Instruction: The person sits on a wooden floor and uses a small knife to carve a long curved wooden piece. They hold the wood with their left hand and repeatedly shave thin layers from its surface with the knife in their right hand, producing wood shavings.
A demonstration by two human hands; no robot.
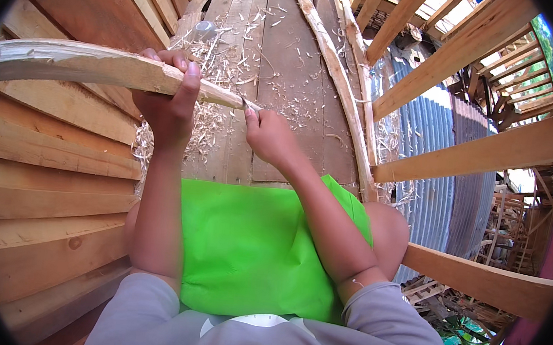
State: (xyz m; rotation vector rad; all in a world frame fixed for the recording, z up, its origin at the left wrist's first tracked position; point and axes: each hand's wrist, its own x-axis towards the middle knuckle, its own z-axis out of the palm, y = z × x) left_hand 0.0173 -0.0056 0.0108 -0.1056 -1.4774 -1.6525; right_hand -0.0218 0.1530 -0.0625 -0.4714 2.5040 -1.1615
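My left hand (176, 101) is wrapped round a long, pale wooden pole (95, 68), stripped of bark. The pole runs from the left edge and narrows to a tip right of that hand. At the tip, my right hand (272, 136) is closed, its thumb against the wood. A small dark blade (244, 103), seemingly a knife, shows there touching the pole; its handle is hidden in the fist. A bright green cloth (250, 249) covers my lap, below both forearms.
Curled wood shavings (212, 117) litter the plank floor (291, 75). Two peeled poles (332, 62) lie along its right side, by a slatted railing (476, 147). Stacked boards (54, 153) rise on the left. A clear cup-like container (204, 30) stands ahead. Corrugated metal sheets (435, 160) lie beyond the railing.
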